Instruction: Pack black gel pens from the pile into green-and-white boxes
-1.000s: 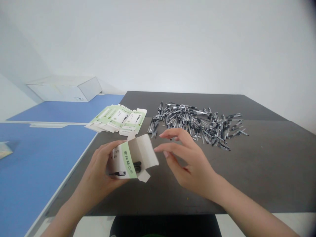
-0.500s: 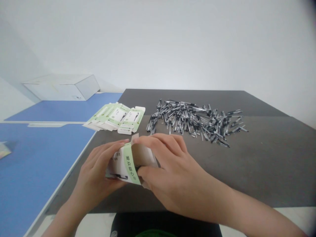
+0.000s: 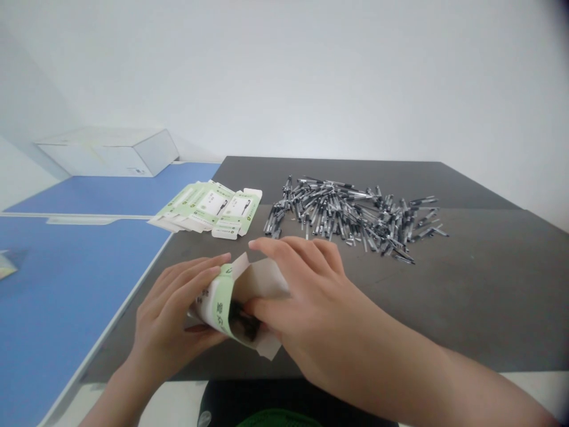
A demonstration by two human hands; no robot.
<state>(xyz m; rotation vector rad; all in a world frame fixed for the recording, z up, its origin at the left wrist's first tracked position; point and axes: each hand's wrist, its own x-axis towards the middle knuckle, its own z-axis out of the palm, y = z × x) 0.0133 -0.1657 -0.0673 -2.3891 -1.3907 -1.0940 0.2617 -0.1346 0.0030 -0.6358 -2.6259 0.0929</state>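
My left hand (image 3: 171, 296) cradles an open white carton with a green band (image 3: 221, 302), holding it from the left and underneath. My right hand (image 3: 311, 302) closes over the carton's open end, with fingers on the upper flap and the thumb near the opening. Dark pen parts (image 3: 243, 321) show inside the carton, mostly hidden by my right thumb. Beyond my hands lie several flat white-and-green cartons (image 3: 207, 209) in an overlapping row. To their right is a loose heap of several black-and-silver pens (image 3: 351, 220), which neither hand touches.
Everything lies on a dark grey tabletop (image 3: 453, 296). A blue desk surface (image 3: 66, 296) adjoins it on the left, with a small printed card (image 3: 5, 265) at the frame's edge. A large white box (image 3: 106, 152) stands far back on the blue surface.
My right hand has come from beside the carton onto its open end. The carton has tilted, its open end swinging lower and toward the right, and the pens inside show more.
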